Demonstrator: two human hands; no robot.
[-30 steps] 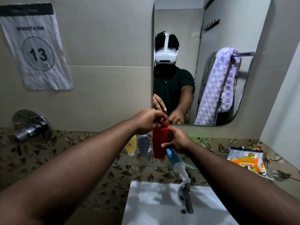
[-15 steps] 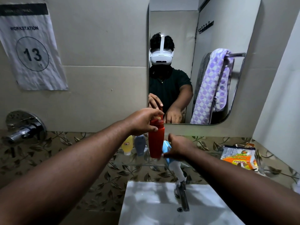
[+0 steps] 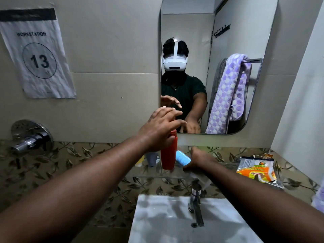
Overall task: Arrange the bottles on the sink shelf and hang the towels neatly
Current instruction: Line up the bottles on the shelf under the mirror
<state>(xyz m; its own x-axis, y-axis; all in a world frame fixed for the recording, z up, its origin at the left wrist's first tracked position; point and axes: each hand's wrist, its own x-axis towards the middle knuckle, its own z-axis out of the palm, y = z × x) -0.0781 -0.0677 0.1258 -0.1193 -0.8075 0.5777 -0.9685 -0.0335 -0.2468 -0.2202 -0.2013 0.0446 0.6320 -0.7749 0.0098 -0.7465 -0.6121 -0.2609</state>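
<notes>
Spread fingers of left hand above upright red bottle. Right hand at leaning blue bottle alongside, grip hidden.

4 bottles: red bottle, blue bottle, grey bottle, yellow bottle. 2 towels. 1 scrub-pad packet.
</notes>
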